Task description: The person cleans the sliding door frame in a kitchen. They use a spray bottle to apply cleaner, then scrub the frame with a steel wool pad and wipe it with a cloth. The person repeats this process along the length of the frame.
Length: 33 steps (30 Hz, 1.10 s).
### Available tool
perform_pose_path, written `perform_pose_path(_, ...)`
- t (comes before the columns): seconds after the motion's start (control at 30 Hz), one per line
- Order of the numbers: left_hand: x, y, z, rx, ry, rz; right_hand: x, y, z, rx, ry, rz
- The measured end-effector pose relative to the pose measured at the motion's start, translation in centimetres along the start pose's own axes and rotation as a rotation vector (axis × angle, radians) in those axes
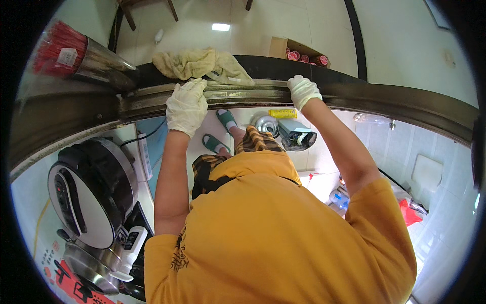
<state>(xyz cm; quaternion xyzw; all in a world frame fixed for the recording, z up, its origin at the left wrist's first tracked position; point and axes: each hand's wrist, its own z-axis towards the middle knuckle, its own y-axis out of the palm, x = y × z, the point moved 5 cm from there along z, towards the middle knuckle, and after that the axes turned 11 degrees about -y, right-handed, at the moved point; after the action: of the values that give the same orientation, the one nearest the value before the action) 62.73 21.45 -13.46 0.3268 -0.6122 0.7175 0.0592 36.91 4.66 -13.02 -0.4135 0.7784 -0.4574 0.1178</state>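
A dark sill with metal sliding tracks (243, 93) runs across the view in front of me. My left hand (186, 106), in a pale glove, rests with bent fingers on the track's far edge, right by a crumpled yellowish towel (190, 64). Farther right along the same track, my right hand (304, 91), gloved too, has its fingers curled over the edge. Whether either hand holds anything small cannot be told, as the fingertips are partly hidden.
A glass container of red-tipped sticks (95, 59) lies at the left. Beyond the sill, a cardboard box (279, 47) of red-capped items stands on the floor. Near me are a black and white rice cooker (91, 193), steel pots (89, 266) and a lined grey bin (292, 127).
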Motion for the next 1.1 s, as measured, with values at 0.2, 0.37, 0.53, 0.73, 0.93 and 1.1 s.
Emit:
perform_pose_path(0.2, -0.1, 0.0, -0.1, -0.031, -0.003, 0.024, -0.1, -2.9, -2.7, 0.055, -0.064, 0.158)
perform_pose_path(0.37, 0.2, -0.3, 0.0, -0.076, -0.012, 0.025, -0.6, -4.1, -5.1, 0.526, -0.233, 0.113)
perform_pose_path(0.53, 0.6, -0.6, 0.2, -0.108, -0.025, 0.023, -1.6, -4.9, -5.1, 0.443, -0.255, 0.152)
perform_pose_path(0.73, -0.3, -3.2, -0.3, 0.026, -0.077, -0.034, -4.7, -3.1, -3.0, 0.32, -0.351, 0.486)
perform_pose_path(0.93, -4.5, -5.8, -1.8, 0.177, -0.217, -0.07, -16.2, -7.3, 2.2, 0.364, -0.643, 0.634)
perform_pose_path(1.1, -7.1, -8.2, -4.2, 0.317, -0.314, -0.061, -8.8, -4.5, 0.7, -0.12, -0.534, 0.526)
